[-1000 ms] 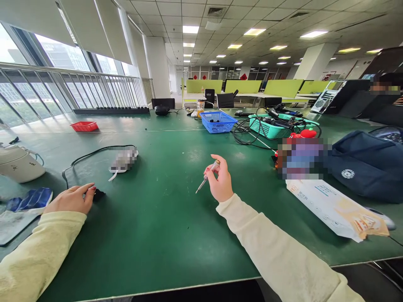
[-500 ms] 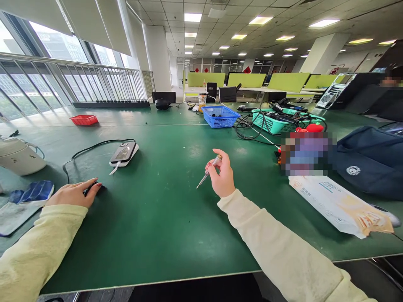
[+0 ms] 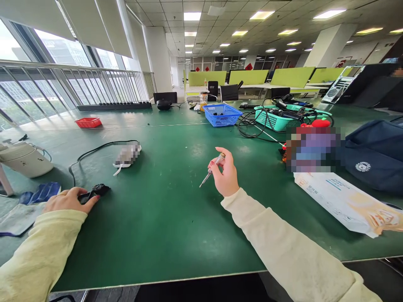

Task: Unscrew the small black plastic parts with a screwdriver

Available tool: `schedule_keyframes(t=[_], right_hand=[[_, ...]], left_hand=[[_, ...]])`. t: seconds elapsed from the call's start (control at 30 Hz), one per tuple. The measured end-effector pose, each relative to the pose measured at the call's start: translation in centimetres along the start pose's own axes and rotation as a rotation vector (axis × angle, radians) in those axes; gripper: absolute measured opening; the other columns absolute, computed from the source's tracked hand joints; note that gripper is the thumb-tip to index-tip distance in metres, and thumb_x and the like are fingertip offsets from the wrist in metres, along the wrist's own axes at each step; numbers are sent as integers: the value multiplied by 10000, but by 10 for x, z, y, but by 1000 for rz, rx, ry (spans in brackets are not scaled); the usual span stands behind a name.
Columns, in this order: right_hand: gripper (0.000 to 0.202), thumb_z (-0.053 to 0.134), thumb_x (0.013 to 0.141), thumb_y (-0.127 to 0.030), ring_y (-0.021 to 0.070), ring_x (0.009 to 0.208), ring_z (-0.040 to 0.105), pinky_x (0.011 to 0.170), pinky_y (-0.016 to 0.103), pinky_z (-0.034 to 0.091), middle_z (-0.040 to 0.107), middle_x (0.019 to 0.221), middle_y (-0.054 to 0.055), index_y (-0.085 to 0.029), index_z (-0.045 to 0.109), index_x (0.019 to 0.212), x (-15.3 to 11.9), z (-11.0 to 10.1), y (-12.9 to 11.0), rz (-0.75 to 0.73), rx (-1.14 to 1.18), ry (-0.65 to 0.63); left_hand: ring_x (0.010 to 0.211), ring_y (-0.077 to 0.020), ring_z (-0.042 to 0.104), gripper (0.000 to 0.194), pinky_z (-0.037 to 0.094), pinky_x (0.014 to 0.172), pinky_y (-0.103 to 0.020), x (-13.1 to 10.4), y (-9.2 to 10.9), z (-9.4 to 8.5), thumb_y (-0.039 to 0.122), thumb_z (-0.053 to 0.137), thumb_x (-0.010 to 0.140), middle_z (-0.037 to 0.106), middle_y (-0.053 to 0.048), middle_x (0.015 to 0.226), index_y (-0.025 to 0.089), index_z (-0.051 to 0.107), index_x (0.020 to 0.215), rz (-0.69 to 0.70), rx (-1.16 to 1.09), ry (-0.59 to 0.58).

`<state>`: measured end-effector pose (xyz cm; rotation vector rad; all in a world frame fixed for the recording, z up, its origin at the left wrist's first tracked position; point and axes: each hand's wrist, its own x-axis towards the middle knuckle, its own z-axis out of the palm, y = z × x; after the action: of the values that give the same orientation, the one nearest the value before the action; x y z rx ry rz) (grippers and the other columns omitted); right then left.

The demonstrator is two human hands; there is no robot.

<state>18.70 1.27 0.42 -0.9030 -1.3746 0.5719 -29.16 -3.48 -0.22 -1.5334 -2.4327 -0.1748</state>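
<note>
White lettered packet [image 3: 341, 203], right hand's [image 3: 226, 177] screwdriver [image 3: 218, 160]

Table [image 3: 163, 218] dk green, baskets blue [image 3: 222, 115] & teal [image 3: 277, 119], tray [image 3: 88, 122] red, sleeves [image 3: 277, 235] plain cream.

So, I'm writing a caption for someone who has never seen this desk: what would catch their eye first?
Probably the right hand, out over the middle of the green table with a slim screwdriver-like tool pointing down and left. Next, likely the bright blue basket beyond it and the small red tray at the far left.
</note>
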Motion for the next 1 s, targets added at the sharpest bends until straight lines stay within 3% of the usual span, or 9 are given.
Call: schedule_keyframes(t=[0.17, 0.23, 0.37, 0.47, 0.6, 0.77, 0.87, 1.0], right_hand=[[392, 572, 903, -304, 168, 698, 636, 706, 373, 559, 645, 807, -10, -247, 453, 1273, 1, -1, 1, 0, 2, 2], [399, 575, 902, -311, 170, 700, 636, 705, 376, 559, 639, 803, -11, -246, 452, 1276, 1, -1, 0, 9, 1, 0], [397, 564, 897, -306, 175, 699, 637, 693, 384, 561, 638, 799, -8, -235, 456, 1272, 0, 0, 0, 22, 8, -11], [396, 569, 890, -298, 174, 701, 640, 701, 387, 561, 641, 796, -11, -237, 461, 1266, 1, 0, 1, 11, 7, -4], [397, 579, 888, -301, 169, 691, 637, 708, 383, 558, 643, 792, -17, -250, 460, 1264, 1, 0, 3, 9, 5, 0], [406, 582, 883, -301, 175, 698, 637, 698, 387, 562, 644, 796, -10, -245, 461, 1266, 1, 0, 4, 23, 7, 10], [401, 576, 886, -290, 172, 697, 640, 692, 376, 562, 646, 791, -12, -249, 462, 1268, 1, 0, 4, 13, 9, 12], [395, 576, 889, -296, 167, 689, 638, 691, 372, 561, 644, 791, -16, -251, 464, 1266, 1, 0, 5, 2, -6, 4]], left_hand=[[1098, -395, 612, 460, 497, 955, -543, 8, -5, 8, 600, 478, 775, 653, -206, 1188, 194, 695, 749, -45, -38, -129], [1148, -384, 595, 423, 510, 953, -533, 4, -4, 2, 539, 451, 815, 630, -194, 1220, 193, 691, 781, -44, -73, -66], [1204, -359, 580, 411, 529, 966, -505, -9, 5, -12, 516, 391, 896, 627, -155, 1240, 204, 654, 939, -49, -160, 175], [1182, -312, 603, 342, 504, 1029, -462, -11, 10, -16, 414, 383, 918, 646, -136, 1239, 194, 612, 1048, 119, -247, 199], [1165, -296, 608, 433, 490, 1041, -439, -8, 13, -18, 309, 362, 914, 635, -160, 1238, 147, 557, 1265, 313, -283, 182], [1258, -266, 555, 477, 404, 1132, -426, 5, 11, -31, 261, 289, 927, 638, -136, 1318, 167, 606, 1269, 651, -217, 79], [1247, -287, 548, 459, 366, 1146, -472, 19, 8, -41, 316, 334, 921, 691, -109, 1266, 218, 658, 1231, 705, -126, 5], [1191, -274, 575, 482, 409, 1098, -432, 34, 8, -43, 298, 323, 902, 706, -91, 1258, 238, 681, 1221, 745, -73, -95]])
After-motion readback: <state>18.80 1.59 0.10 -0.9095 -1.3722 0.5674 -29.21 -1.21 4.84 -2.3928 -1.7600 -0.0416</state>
